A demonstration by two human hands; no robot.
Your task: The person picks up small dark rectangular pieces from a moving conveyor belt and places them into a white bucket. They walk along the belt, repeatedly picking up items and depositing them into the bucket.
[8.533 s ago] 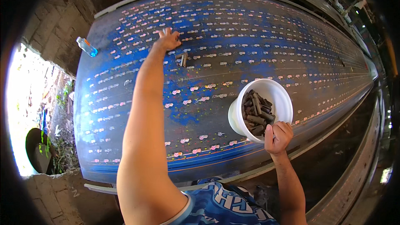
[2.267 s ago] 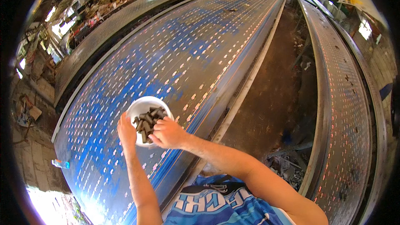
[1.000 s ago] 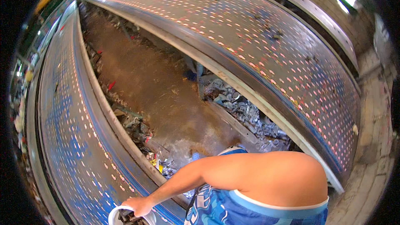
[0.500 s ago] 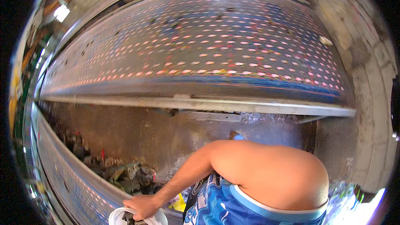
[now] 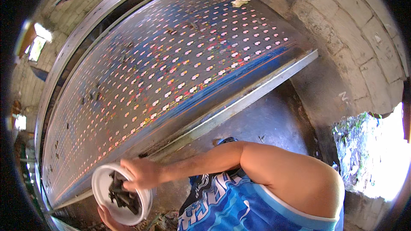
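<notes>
A white plastic bucket [image 5: 99, 184] is tilted so that its mouth faces me, near the lower left. Dark, irregular lumps [image 5: 124, 196] lie inside it. My right hand [image 5: 143, 173] grips the bucket's upper right rim, with fingertips reaching inside. Against its lower left side is my left hand [image 5: 112, 220], only partly in view, holding it from below. Just beyond the bucket spreads a long dark panel [image 5: 171, 60] with rows of small pale spots and blue and red smears.
A pale metal rail [image 5: 239, 107] runs along the panel's near edge. A crumpled pale scrap [image 5: 240, 2] and several dark bits lie on the panel. A block wall [image 5: 338, 13] stands at the right, with a bright opening [image 5: 376, 158] below. Debris [image 5: 162, 221] lies beneath the bucket.
The bucket has come up and tilted toward me, showing its dark contents. My left hand has come into view at its side. My view has turned, so the panel now slants up to the right.
</notes>
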